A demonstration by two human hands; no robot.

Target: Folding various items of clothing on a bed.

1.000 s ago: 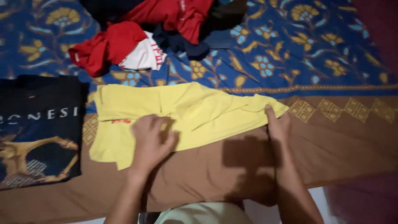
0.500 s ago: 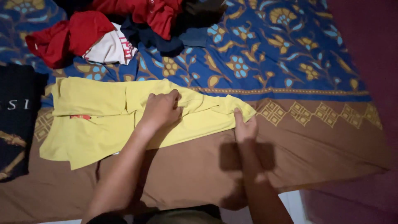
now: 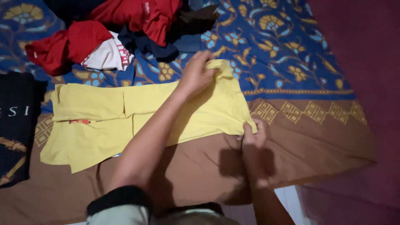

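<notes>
Both hands grip the yellow shirt (image 3: 137, 116) flat on the bedsheet (image 3: 325, 133), left hand (image 3: 196, 75) pinching its far corner, right hand (image 3: 254, 135) its near corner: spreading underway, folding seemingly due.

The black printed shirt (image 3: 14, 125) is cut off by the left edge, the heap of red and dark clothes (image 3: 137, 21) by the top edge — and the left forearm hides part of the yellow shirt (image 3: 104, 121).
</notes>
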